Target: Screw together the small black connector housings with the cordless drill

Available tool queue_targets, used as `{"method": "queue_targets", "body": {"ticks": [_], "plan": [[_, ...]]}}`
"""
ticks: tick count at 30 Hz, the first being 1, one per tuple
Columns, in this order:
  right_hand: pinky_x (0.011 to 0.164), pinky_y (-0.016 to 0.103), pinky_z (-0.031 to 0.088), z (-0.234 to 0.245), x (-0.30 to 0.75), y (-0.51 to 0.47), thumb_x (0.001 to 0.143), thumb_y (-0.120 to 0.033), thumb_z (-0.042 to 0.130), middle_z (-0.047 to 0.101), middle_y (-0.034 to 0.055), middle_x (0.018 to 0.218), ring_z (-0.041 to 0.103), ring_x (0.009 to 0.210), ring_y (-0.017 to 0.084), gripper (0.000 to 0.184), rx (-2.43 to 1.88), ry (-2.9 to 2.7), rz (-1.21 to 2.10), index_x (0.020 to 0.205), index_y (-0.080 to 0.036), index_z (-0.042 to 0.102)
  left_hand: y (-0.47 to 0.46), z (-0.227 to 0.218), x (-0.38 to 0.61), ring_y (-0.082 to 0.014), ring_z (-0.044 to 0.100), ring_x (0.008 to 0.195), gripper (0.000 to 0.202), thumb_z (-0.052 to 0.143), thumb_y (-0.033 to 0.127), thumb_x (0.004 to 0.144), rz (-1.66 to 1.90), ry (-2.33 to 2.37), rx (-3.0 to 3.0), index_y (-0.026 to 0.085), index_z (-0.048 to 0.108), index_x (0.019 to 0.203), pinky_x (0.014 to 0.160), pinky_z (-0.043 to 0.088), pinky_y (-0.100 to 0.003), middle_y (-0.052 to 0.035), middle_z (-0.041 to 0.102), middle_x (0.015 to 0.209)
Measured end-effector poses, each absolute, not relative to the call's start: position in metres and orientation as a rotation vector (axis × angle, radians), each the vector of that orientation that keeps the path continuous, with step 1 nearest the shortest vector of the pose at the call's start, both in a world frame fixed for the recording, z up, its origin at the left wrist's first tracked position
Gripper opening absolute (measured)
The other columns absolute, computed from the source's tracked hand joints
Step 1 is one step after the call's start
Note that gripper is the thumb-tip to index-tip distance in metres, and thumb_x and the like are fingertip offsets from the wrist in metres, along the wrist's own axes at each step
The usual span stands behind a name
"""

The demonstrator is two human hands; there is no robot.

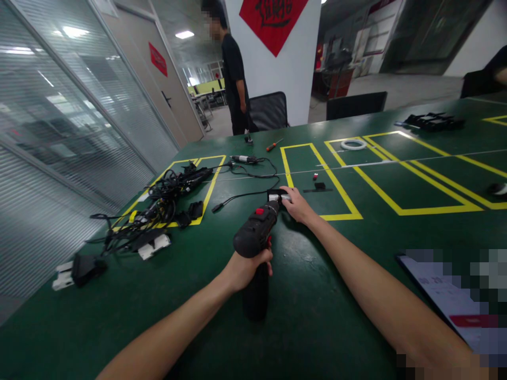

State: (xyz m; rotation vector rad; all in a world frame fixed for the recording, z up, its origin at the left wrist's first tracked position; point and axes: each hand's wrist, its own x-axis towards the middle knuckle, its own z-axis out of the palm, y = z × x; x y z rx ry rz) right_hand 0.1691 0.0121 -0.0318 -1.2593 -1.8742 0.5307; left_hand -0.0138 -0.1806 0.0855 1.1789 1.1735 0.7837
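My left hand point(251, 266) is wrapped round the grip of a black cordless drill point(255, 229) with red details. The drill's front end points away from me, up against a small black-and-white part point(274, 196) on the green table. My right hand point(296, 205) has its fingers closed on the right side of that part, close to the drill's chuck. Exactly where the drill's bit meets the part is too small to make out. A thin black cable point(237, 198) with a plug on its end lies just left of the part.
Tangled black cables point(162, 198) and black-and-white pieces point(154, 246) lie on the left. An orange-handled screwdriver point(271, 146), a white ring point(354, 144) and black parts point(433, 121) sit farther back. A tablet-like panel point(435, 290) is at right. A person point(233, 68) stands beyond the table point(336, 316).
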Motion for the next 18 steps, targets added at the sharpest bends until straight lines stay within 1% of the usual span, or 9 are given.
{"method": "queue_targets", "body": {"ticks": [3,7,11,18], "plan": [[0.102,0.043,0.046,-0.0318,0.1693,0.0119,0.087,-0.027,0.045,0.054,0.0122,0.123,0.057,0.114,0.027,0.049,-1.253,-1.87,0.54,0.134,-0.02,0.053,-0.18,0.0859,-0.0135,-0.0111,0.057,0.048,0.025,0.065,0.028,0.066,0.783,1.174,1.167,0.015,0.051,0.083,0.052,0.043,-0.025,0.0027,0.055,0.07],[0.101,0.043,0.046,-0.0315,0.1694,0.0115,0.086,-0.027,0.048,0.053,0.0125,0.122,0.059,0.109,0.027,0.05,-1.259,-1.864,0.547,0.134,-0.019,0.053,-0.1799,0.0854,-0.0136,-0.0116,0.057,0.049,0.022,0.064,0.028,0.067,0.772,1.189,1.18,0.015,0.051,0.081,0.053,0.044,-0.026,0.0031,0.055,0.065],[0.1,0.043,0.047,-0.0306,0.1697,0.0113,0.086,-0.026,0.049,0.054,0.0114,0.122,0.059,0.109,0.027,0.049,-1.262,-1.861,0.545,0.134,-0.021,0.054,-0.1808,0.0853,-0.0141,-0.0121,0.057,0.048,0.023,0.065,0.028,0.068,0.781,1.18,1.194,0.016,0.051,0.081,0.054,0.044,-0.027,0.0031,0.055,0.063],[0.099,0.042,0.047,-0.0295,0.1699,0.0106,0.085,-0.029,0.053,0.054,0.0112,0.123,0.06,0.107,0.026,0.05,-1.261,-1.873,0.533,0.134,-0.021,0.054,-0.1814,0.0867,-0.0141,-0.0123,0.057,0.05,0.023,0.065,0.028,0.069,0.788,1.146,1.196,0.015,0.053,0.084,0.057,0.043,-0.027,0.0023,0.056,0.064]]}}
